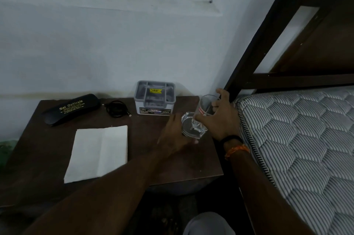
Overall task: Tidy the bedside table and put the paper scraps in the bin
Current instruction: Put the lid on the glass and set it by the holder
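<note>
Head view: a tilted glass (206, 109) was gripped by the right hand (220, 117), fingers curled loosely round it. A low glass dish (188, 125) on the bedside table (149, 158) was clasped by the left hand (173, 137). A folded paper (99, 152) lay nearby.

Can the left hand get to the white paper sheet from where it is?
Probably yes. The left hand is on the glass dish, and the white paper sheet lies flat just left of that forearm with bare bedside table between. Nothing blocks it.
</note>
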